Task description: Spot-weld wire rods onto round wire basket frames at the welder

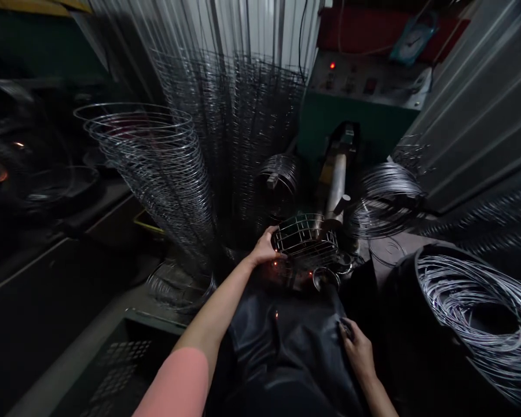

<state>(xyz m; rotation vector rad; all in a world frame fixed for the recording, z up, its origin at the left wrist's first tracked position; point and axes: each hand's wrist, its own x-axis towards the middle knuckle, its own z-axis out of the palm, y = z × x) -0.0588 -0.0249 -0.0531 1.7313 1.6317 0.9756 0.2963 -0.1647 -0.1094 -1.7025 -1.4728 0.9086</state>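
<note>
Our left hand (264, 248) holds the side of a round wire basket (306, 238). The fingers curl over the wire rim and the thumb is on top. The basket sits out in front of us, just beside a thick metal post (337, 185), and it looks tilted. Small orange sparks (275, 263) glow just under it. A shiny metal cup (325, 279) lies close below it.

Our right hand (358, 350) is down low on our dark apron (282, 341). Its fingers (346, 330) bend at the apron's edge, but we cannot tell if they pinch anything.

Our left arm has a pink sleeve (173, 385). To the left, a tall pile of wire rings (151, 168) leans up high. More wire rings (388, 197) sit to the right of the post. A black bin (399, 313) holds a big coil of shiny wire (469, 313). Behind the post is a green machine box (364, 87) with a small red light (331, 66). A blue clock (412, 37) sits above it.
</note>
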